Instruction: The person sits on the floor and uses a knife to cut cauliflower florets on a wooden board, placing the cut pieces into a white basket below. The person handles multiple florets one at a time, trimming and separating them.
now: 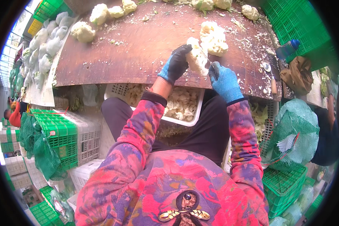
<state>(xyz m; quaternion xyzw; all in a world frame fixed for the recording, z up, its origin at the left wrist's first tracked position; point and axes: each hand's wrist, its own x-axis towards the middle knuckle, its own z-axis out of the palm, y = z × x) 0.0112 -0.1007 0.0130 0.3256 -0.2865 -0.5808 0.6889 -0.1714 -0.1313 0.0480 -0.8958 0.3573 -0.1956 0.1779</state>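
My left hand (177,63), in a blue knit glove with a dark coating, grips a piece of cauliflower (197,58) above the wooden tabletop (124,56). At the right edge of that piece is my right hand (224,80), in a similar glove with its fingers curled. Whether a small blade or anything else sits in those fingers is hidden. A larger cauliflower chunk (213,39) rests on the board just beyond both hands. Under the table's near edge, between my knees, a white plastic basket (189,123) holds many cut florets (180,104).
Whole cauliflower heads (82,31) line the board's far side among crumbs. To the right lie a wooden-handled tool (273,84), a blue-capped bottle (289,48) and a brown cloth or bag (298,74). Green crates (58,135) and a green mesh bag (298,132) flank me. Another person (326,135) is at right.
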